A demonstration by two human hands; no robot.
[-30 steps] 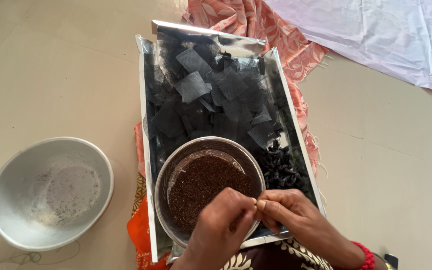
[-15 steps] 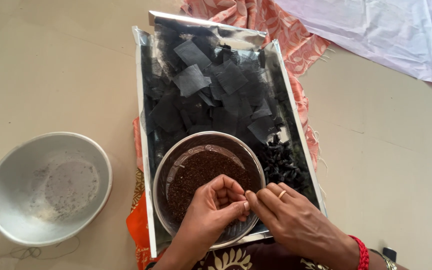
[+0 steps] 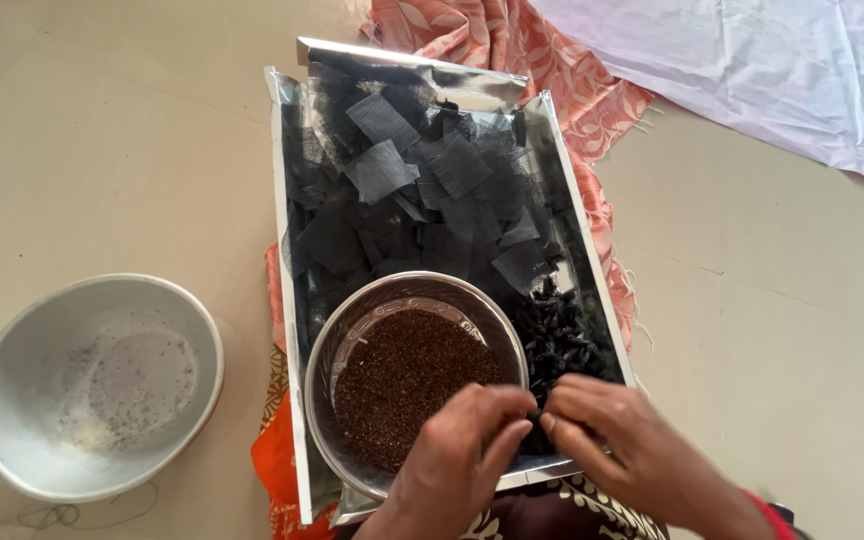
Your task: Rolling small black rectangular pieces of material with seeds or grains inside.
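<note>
Hands are meeting fingertip to fingertip at the near edge of the shallow rectangular silver foil-lined tray (image 3: 284, 200), just over the right rim of the round steel bowl of dark reddish-brown granules (image 3: 407, 385). The left hand (image 3: 452, 455) is curling its fingers inward with thumb and forefinger pressed together; the right hand (image 3: 617, 440) is mirroring it, fingertips bunched and pointing left. Something small and dark appears to be pinched between the two sets of fingertips, but it is too small and too shadowed to identify, and I cannot tell which hand is actually bearing it. The bowl is sitting inside the tray at its near end, probably so that any spilled granules are landing on the foil and not on the floor. The far end of the tray is holding a loose heap of cut squares of black mesh fabric (image 3: 422, 190), overlapping at all angles. Beside the bowl, on its right, a pile of small tied black bundles (image 3: 557, 335) is lying against the tray wall, close to the right hand. The tray is resting on an orange patterned cloth (image 3: 512, 40). Well apart on the left, a wide, dull aluminium basin (image 3: 97, 385) is standing on the beige tiled floor (image 3: 112, 130), holding only a dusting of pale residue. A pale lilac sheet (image 3: 752, 70) is lying at upper right.
</note>
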